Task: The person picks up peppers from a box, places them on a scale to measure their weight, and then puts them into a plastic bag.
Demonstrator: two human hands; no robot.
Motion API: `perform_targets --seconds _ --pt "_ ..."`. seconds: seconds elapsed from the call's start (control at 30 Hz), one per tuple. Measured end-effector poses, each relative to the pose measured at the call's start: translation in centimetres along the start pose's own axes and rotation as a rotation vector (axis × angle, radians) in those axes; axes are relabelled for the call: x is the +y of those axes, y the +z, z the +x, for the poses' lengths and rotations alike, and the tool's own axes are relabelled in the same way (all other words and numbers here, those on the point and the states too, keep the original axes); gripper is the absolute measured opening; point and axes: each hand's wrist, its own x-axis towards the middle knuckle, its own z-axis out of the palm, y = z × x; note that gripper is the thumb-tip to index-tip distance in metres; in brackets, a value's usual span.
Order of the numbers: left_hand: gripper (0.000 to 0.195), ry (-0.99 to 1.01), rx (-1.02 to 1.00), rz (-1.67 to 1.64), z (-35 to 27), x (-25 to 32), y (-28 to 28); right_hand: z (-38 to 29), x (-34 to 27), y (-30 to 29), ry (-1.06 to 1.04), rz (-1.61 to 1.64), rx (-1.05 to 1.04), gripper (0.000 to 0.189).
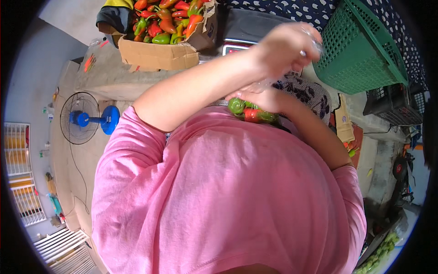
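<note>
A clear plastic bag of green and red peppers (252, 114) hangs close against the front of my pink shirt. Around the bag's gathered neck, just above the peppers, my right hand (256, 97) is closed. Higher up and to the right, my left hand (291, 48) grips the bag's upper plastic (313, 39); motion blurs this hand. My left forearm crosses in front of a digital scale (236, 49), whose lit display partly shows. The bag's lower end is hidden behind my shirt.
A torn cardboard box (159, 53) full of red and green peppers stands ahead on the left. To the right are a green perforated plastic basket (356, 58) and a black crate (393, 102). A blue fan (80, 118) stands at left, its cord trailing across the floor.
</note>
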Motion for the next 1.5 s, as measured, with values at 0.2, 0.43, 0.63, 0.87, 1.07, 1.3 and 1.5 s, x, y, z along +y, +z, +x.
perform_targets --seconds 0.2,0.43,0.63,0.87,1.07,1.3,1.5 --pt "0.048 0.088 0.195 0.041 -0.9 -2.1 -8.4 -1.4 0.8 -1.8 0.144 0.592 0.139 0.045" --pt "0.028 -0.109 -0.073 0.843 1.2 -4.2 -12.5 2.1 3.1 -4.9 0.179 0.619 0.387 0.030" --pt "0.028 0.161 0.107 1.294 5.4 -2.4 -10.9 4.8 6.5 -6.7 0.174 0.857 0.494 0.035" --pt "0.022 0.295 0.211 0.832 7.1 -3.8 -10.9 4.4 11.0 -7.5 -0.045 0.845 0.848 0.039" --pt "0.050 -0.017 0.614 0.320 2.9 -8.0 -13.4 2.1 9.2 -10.8 -0.106 1.211 0.774 0.052" --pt "0.064 -0.189 0.358 0.368 1.6 -9.4 -11.6 3.3 11.2 -9.7 0.133 1.178 0.973 0.041" --pt "0.072 0.206 0.413 1.282 -0.2 -9.9 -13.0 4.1 9.9 -7.8 0.051 1.330 0.910 0.042"
